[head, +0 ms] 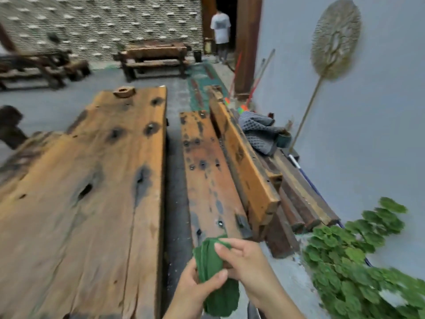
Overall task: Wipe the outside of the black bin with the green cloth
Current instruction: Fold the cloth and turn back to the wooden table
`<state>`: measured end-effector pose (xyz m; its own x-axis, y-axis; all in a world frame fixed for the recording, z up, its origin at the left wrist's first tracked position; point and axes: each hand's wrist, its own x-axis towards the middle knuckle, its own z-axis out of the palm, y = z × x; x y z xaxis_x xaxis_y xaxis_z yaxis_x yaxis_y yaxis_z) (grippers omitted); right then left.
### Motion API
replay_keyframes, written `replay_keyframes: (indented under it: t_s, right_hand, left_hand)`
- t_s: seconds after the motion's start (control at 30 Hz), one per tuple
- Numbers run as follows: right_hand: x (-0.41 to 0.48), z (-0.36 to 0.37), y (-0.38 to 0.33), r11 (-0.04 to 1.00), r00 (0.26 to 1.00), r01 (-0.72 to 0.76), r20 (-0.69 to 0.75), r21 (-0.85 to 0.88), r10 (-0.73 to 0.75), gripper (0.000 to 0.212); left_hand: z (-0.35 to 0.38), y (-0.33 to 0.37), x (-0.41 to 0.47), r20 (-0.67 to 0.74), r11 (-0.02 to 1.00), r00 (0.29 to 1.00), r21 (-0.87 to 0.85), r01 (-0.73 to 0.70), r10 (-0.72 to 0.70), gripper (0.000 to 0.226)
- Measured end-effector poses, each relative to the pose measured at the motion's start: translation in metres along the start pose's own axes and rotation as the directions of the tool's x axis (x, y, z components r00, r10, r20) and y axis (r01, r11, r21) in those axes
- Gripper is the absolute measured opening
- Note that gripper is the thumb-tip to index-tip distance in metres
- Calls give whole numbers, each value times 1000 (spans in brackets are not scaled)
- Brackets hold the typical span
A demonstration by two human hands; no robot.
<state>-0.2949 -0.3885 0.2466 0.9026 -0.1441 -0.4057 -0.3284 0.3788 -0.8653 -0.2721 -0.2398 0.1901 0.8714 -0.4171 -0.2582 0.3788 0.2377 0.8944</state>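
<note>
The green cloth (pixel 212 270) is bunched up between both hands at the bottom centre of the head view, over the near end of a wooden bench. My left hand (pixel 195 288) grips its lower part, thumb across the fabric. My right hand (pixel 243 261) pinches its upper edge with the fingertips. A small black bin (pixel 197 55) stands far off on the floor by the doorway, at the right end of a distant bench. Neither hand is anywhere near it.
A long wooden table (pixel 92 180) fills the left. A wooden bench (pixel 207 166) with a backrest runs along its right side. Grey cloths (pixel 259 132) lie behind it on stacked beams. Green leaves (pixel 358 256) spread at lower right. A person (pixel 220 31) stands in the doorway.
</note>
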Motion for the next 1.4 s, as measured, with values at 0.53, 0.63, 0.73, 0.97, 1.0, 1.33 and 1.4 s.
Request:
replay_keyframes:
  t_s: [0.53, 0.63, 0.73, 0.97, 1.0, 1.33, 1.4]
  right_hand:
    - [43, 110, -7, 817, 945, 68, 299, -572, 131, 19]
    - [69, 132, -1, 733, 926, 137, 349, -666, 145, 12]
    - [99, 161, 14, 645, 922, 162, 347, -747, 170, 14]
    - [197, 225, 58, 462, 959, 171, 255, -870, 126, 20]
    - [213, 232, 67, 429, 963, 170, 241, -887, 118, 18]
    - [258, 239, 204, 147, 990, 95, 109, -984, 88, 10]
    - [239, 227, 243, 102, 981, 51, 69, -993, 181, 12]
  left_hand:
    - [-193, 52, -70, -400, 982, 914, -140, -124, 58, 47]
    - [-239, 68, -63, -386, 995, 922, -79, -63, 28, 45]
    - [-288, 87, -46, -356, 1000, 934, -18, 8, -14, 67]
    - [-383, 115, 37, -352, 968, 935, 216, 126, -44, 58]
    - [-398, 115, 50, -337, 943, 941, 299, 146, -38, 50]
    - [-466, 22, 92, -132, 356, 991, 924, 137, -38, 27]
    - [-471, -15, 73, -89, 248, 987, 961, 120, -131, 27]
